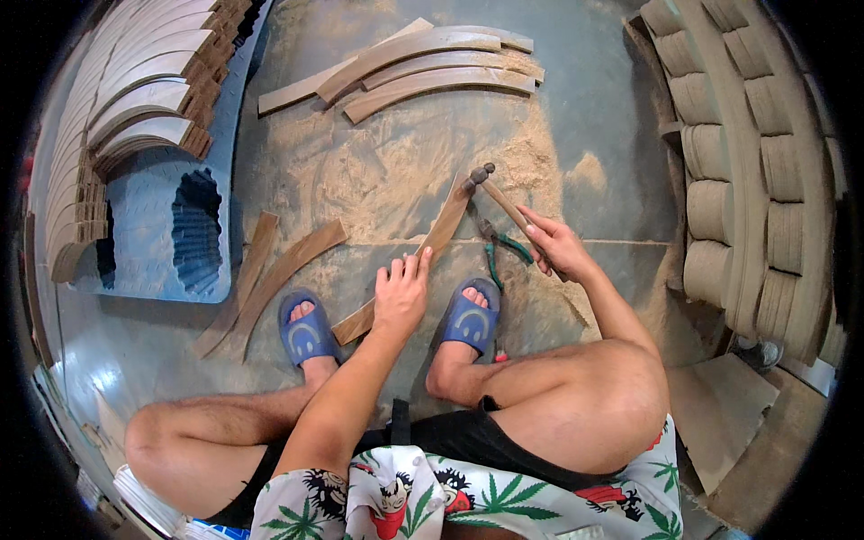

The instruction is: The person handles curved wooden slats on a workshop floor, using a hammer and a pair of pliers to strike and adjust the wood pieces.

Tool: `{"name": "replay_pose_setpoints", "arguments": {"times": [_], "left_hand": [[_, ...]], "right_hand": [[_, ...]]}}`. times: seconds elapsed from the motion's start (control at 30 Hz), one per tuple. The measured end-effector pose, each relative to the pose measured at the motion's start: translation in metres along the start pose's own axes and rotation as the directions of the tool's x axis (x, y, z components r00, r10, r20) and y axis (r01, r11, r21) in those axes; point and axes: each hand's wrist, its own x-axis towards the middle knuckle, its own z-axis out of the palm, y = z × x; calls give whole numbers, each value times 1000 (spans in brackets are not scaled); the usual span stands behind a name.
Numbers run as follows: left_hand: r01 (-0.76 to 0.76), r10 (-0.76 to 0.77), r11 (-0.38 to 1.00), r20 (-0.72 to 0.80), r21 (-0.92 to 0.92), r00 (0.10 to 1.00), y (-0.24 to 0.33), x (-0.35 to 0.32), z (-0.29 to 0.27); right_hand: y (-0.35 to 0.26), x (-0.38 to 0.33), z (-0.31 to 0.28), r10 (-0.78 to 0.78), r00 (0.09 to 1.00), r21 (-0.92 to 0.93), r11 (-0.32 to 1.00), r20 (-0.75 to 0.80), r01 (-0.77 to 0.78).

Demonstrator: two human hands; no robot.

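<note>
My left hand (402, 292) is closed round a curved wooden strip (443, 230), which slants up and away from between my feet. In my right hand (555, 245) is a hammer, gripped by its wooden handle (507, 208). The dark hammer head (478, 177) is at the far end of the strip; whether it touches the wood I cannot tell. Pliers with green handles (511, 247) lie on the floor below the hammer, partly hidden by it.
Several curved wooden strips (436, 76) lie ahead on the sawdust-strewn floor (396, 180). Two more strips (290, 270) lie by my left sandal (308, 328). A blue plastic pallet (148, 238) carries stacked curved boards at left. Bundled wooden pieces (706, 207) stand in rows at right.
</note>
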Motion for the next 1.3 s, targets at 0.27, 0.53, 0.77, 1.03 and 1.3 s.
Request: {"name": "replay_pose_setpoints", "arguments": {"times": [0.27,0.53,0.77,1.03,1.3], "left_hand": [[-5,1,999,93,40,996,5,0,-1],[1,-4,999,83,39,997,4,0,-3],[14,-15,1000,74,15,997,0,2,0],[12,-8,999,93,-38,996,-3,-6,8],[-10,11,1000,70,-11,998,2,0,0]], "right_hand": [[17,17,-8,-11,1000,-65,998,21,12],[1,5,-13,-68,991,210,973,-114,91],[39,-5,17,-464,882,-411,791,79,453],[35,-39,47,-671,700,-873,159,247,460],[21,25,-23,-632,679,-806,584,-375,99]]}}
